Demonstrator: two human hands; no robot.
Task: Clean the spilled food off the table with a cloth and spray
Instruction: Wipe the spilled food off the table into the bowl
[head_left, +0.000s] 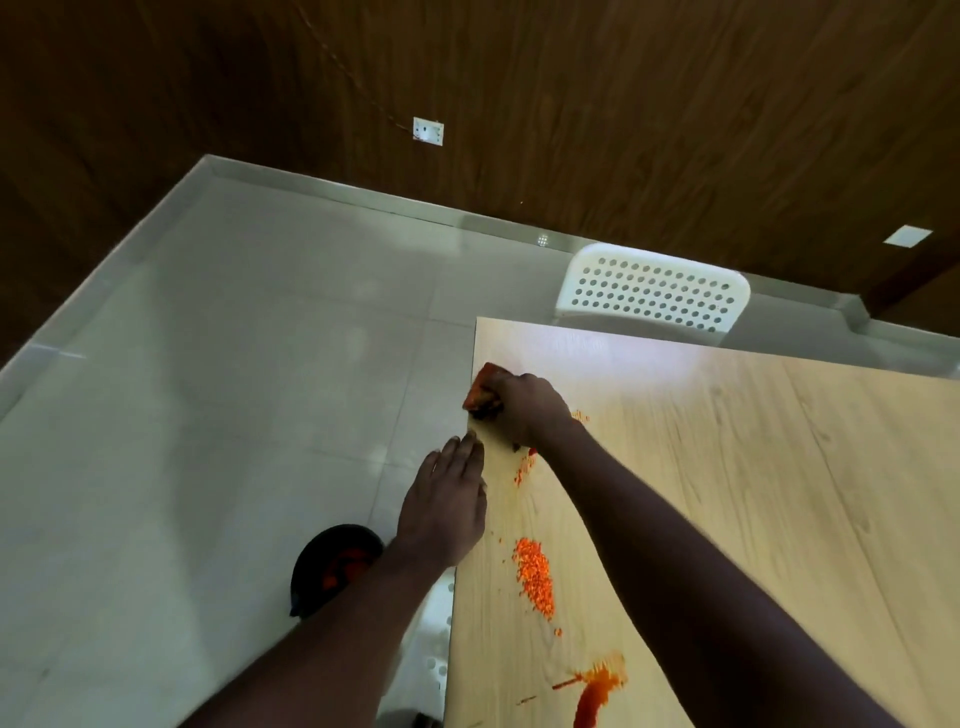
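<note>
Right hand (524, 410) gripping cloth (482, 392) at table (779, 467) edge, left hand (441, 509) flat

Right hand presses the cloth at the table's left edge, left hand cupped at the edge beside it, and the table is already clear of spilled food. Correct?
Not quite. The head view shows the table still dirty: orange bits and a red smear remain. The right hand, cloth and left hand are as stated.
</note>
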